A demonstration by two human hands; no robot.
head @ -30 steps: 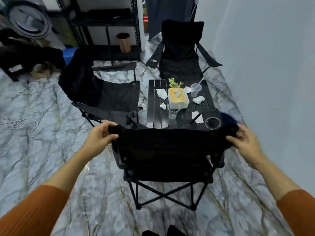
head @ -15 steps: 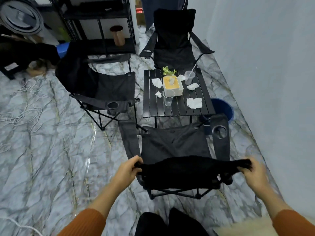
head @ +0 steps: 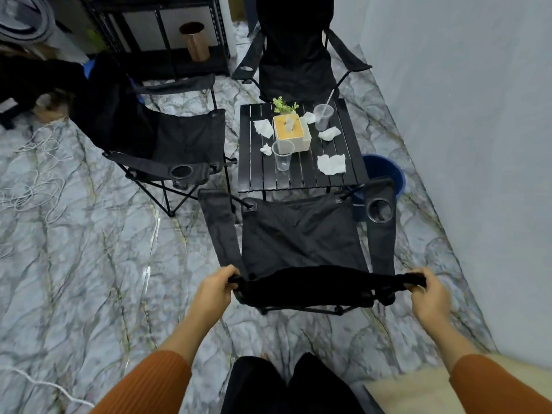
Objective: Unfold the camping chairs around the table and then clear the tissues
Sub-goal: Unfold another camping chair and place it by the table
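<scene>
A black camping chair (head: 301,246) stands unfolded just in front of me, facing the black slatted table (head: 254,177). My left hand (head: 215,291) grips the left top corner of its backrest and my right hand (head: 428,295) grips the right top corner. Two more black chairs stand open: one left of the table (head: 179,138), one beyond it (head: 295,55). Several crumpled white tissues lie on the table, among them a flat one (head: 331,164) at the front right, one at the left (head: 264,128) and one at the right (head: 329,133), around a tissue box (head: 291,131).
Two clear plastic cups (head: 282,155) (head: 322,115) and a small green plant (head: 283,106) share the table. A blue bucket (head: 385,174) sits by the grey wall on the right. A black shelf rack (head: 161,40) with a copper bin (head: 194,40) stands at the back left. White cord (head: 33,186) lies on the marble floor.
The near chair came down from in front of me and back toward me, settling on the floor with its seat spread open. Both hands stayed on the backrest corners.
</scene>
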